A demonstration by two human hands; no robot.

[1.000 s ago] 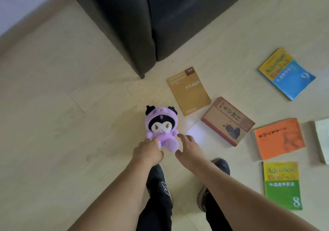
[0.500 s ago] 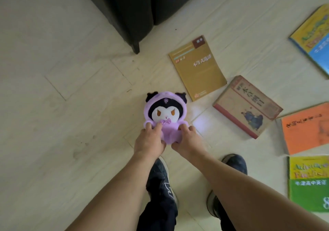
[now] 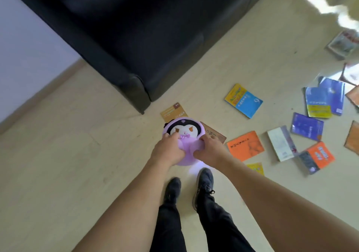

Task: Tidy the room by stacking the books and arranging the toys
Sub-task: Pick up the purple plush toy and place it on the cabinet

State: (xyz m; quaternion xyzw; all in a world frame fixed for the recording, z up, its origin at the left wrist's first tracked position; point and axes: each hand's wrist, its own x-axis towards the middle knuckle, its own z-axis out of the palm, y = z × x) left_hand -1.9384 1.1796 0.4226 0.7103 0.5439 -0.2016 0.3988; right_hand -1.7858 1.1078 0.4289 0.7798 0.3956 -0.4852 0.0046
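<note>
A purple plush toy (image 3: 184, 133) with a white face and black hood is held up off the floor in front of me. My left hand (image 3: 168, 150) grips its left side and my right hand (image 3: 208, 150) grips its right side. Books lie scattered on the floor to the right: a mustard one (image 3: 172, 111) partly hidden behind the toy, a brown one (image 3: 214, 134), an orange one (image 3: 245, 145), a yellow-and-blue one (image 3: 243, 100) and several blue, white and orange ones (image 3: 307, 127) further right.
A black sofa (image 3: 139, 38) fills the upper middle, its corner close above the toy. A pale wall (image 3: 29, 43) with a skirting board runs along the left. My two dark shoes (image 3: 190, 187) stand on the light wooden floor (image 3: 68, 164) below the toy.
Both hands closed on the plush toy and lifted it off the floor. My view rose and pulled back, so more of the sofa and more books at the right came into sight.
</note>
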